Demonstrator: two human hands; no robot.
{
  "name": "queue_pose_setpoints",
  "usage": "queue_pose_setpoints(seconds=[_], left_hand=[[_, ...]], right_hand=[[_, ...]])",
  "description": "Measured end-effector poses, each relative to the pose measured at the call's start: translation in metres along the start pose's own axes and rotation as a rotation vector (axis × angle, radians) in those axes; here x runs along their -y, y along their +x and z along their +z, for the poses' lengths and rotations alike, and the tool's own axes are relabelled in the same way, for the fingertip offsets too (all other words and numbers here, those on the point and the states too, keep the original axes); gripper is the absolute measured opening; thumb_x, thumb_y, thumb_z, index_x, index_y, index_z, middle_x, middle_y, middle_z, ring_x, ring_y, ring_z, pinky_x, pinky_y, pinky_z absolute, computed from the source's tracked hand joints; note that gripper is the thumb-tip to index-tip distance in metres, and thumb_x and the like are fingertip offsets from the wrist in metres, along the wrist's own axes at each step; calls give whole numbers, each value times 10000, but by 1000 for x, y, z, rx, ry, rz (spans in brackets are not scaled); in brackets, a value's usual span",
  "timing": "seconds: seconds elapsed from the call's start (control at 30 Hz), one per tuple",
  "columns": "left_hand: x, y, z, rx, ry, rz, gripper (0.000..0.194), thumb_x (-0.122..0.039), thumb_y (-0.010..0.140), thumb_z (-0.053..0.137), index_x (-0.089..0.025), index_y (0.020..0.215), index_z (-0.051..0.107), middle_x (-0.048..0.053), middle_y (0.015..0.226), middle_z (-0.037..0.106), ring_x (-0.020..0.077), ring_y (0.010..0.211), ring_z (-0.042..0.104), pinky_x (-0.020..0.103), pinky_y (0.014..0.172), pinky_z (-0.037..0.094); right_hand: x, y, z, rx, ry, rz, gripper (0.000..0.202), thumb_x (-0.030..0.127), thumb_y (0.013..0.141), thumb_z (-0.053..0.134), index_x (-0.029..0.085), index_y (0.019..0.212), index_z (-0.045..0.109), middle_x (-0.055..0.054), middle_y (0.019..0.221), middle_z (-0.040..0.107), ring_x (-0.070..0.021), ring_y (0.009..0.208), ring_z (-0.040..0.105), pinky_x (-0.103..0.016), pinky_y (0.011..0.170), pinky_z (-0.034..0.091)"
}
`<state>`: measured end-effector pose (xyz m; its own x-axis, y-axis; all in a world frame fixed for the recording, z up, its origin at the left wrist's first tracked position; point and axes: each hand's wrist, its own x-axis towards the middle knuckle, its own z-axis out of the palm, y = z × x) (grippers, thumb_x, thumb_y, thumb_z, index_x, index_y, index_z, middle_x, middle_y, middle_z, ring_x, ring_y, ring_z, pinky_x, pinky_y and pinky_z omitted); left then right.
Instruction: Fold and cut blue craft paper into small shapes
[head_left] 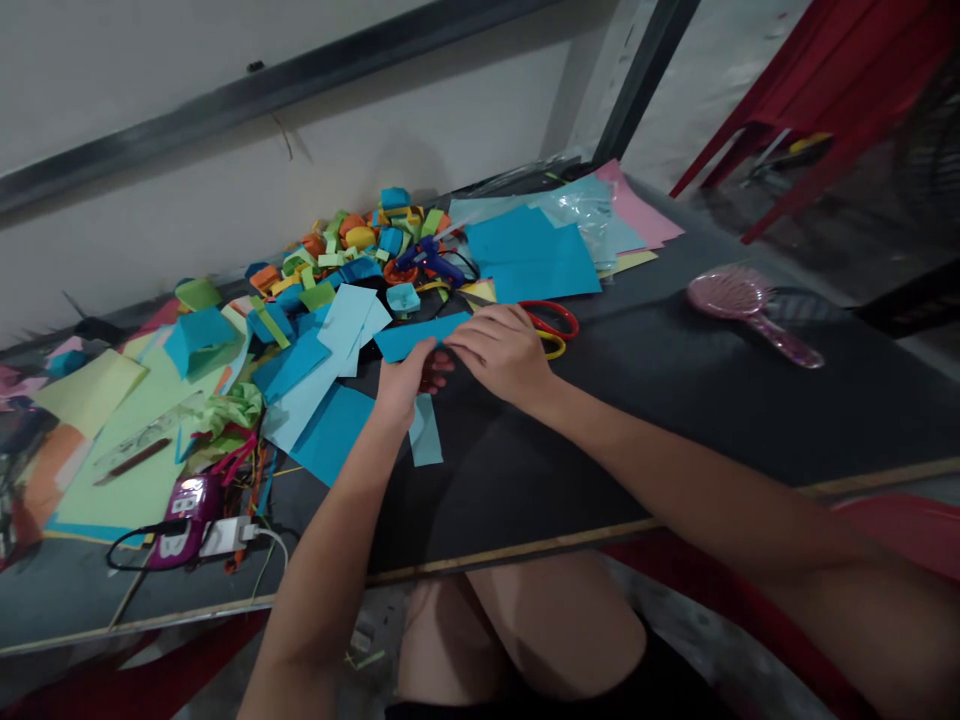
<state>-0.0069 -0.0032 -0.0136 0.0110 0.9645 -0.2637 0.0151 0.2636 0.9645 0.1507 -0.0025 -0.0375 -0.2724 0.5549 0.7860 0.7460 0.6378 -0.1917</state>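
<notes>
Blue paper strip [409, 339] is held between the two hands, over the middle of the dark bench [660, 420] and on the side nearer the wall. The right hand [504, 350] is nearly closed, thumb and fingertips pressed together and pinching the strip at its near right part, with the other fingers folded close alongside. The left hand [405, 378] is partly closed on the strip: its thumb lies against the near edge, the other fingers are loosely curled below, and whatever meets the thumb from underneath is hidden.

Below the left hand, a small pale blue piece [427, 430] lies on the bench. Just beyond the right hand are scissors [575, 322] with red and yellow handles, partly covered by that hand; whether they touch cannot be told.

Left of the strip, light blue sheets [349, 325] overlap a larger blue sheet [341, 425]. Behind it sits a small folded light blue shape [403, 298], near a blue glue gun [442, 264] and a heap of coloured folded paper pieces [360, 238]. Flat blue paper [532, 255] lies to the glue gun's right, and a pink hairbrush [726, 294] rests well apart, farther right.
</notes>
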Motion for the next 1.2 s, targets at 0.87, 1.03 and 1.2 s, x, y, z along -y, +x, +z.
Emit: queue_pose_setpoints(seconds=[0.87,1.03,1.2], left_hand=[[6,3,-20,-227,1208,1538,200,-150,912,516,-177,1009,689,71,980,752,204,998,649,346,820,444],[3,2,-21,-199,1180,1575,176,-154,896,544,-176,992,689,62,949,755,198,966,645,338,798,441],[-3,2,-26,-208,1142,1574,163,-167,883,572,-185,990,694,47,942,763,205,948,642,339,804,448]], right_hand=[[-1,11,-10,-132,-161,-175,135,171,816,558,235,749,656,21,865,734,-199,879,605,-403,929,371],[-5,11,-10,-71,-205,-159,141,168,803,529,229,710,616,21,845,724,-200,880,604,-423,973,330],[-15,10,-14,-6,-185,-73,134,176,795,522,243,717,608,13,849,711,-226,907,600,-485,1032,291]])
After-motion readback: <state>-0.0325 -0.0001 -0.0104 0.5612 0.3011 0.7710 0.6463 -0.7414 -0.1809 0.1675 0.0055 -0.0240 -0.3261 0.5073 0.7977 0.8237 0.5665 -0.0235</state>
